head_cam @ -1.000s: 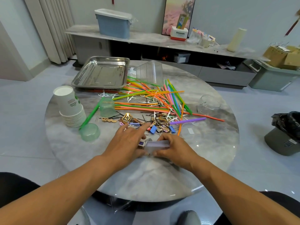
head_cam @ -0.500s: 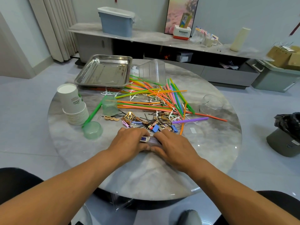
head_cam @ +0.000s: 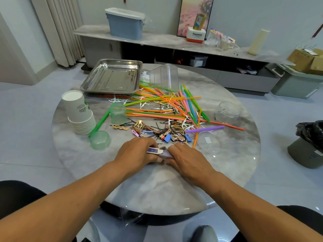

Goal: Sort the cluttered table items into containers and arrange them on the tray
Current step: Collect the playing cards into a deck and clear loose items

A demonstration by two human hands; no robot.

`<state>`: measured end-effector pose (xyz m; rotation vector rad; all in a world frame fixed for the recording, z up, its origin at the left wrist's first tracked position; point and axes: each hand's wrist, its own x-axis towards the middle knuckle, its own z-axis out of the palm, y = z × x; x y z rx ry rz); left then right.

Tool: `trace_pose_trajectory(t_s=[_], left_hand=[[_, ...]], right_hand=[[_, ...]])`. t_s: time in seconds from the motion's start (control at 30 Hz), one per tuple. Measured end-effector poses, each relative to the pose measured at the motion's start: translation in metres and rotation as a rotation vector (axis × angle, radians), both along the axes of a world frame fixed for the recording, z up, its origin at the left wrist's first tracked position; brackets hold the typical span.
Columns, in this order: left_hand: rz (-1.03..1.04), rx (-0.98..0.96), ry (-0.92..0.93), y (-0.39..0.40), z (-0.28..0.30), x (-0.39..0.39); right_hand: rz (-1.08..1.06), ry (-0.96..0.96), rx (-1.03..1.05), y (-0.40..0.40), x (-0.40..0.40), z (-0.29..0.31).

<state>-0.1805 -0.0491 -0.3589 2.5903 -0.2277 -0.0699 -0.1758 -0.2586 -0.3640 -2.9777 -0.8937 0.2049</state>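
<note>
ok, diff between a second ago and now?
Both hands closed in on the small purple box at the near edge of the clutter: left hand and right hand now hold it between them in a tighter grip. Straws, paper cup stack and steel tray lie unchanged.

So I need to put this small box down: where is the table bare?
Bare marble table lies near the edge, under both forearms, and right of the right hand below the clear jar. The tray is empty. The centre is crowded with straws and hair clips.
</note>
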Motion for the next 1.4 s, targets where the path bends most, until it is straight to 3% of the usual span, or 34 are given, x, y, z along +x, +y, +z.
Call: trace_pose_trajectory(t_s=[0.43, 1.03, 1.27, 1.4], left_hand=[[-0.065, -0.071, -0.052, 0.007, -0.009, 0.003], [-0.080, -0.095, -0.120, 0.005, -0.013, 0.010], [-0.157, 0.099, -0.118, 0.006, -0.014, 0.012], [-0.160, 0.112, -0.119, 0.006, -0.014, 0.012]], right_hand=[[-0.041, 0.033, 0.029, 0.000, 0.000, 0.003], [-0.088, 0.089, 0.228, -0.002, 0.002, 0.000], [-0.117, 0.094, 0.312, -0.004, 0.005, -0.005], [-0.138, 0.113, 0.356, -0.005, 0.005, -0.008]])
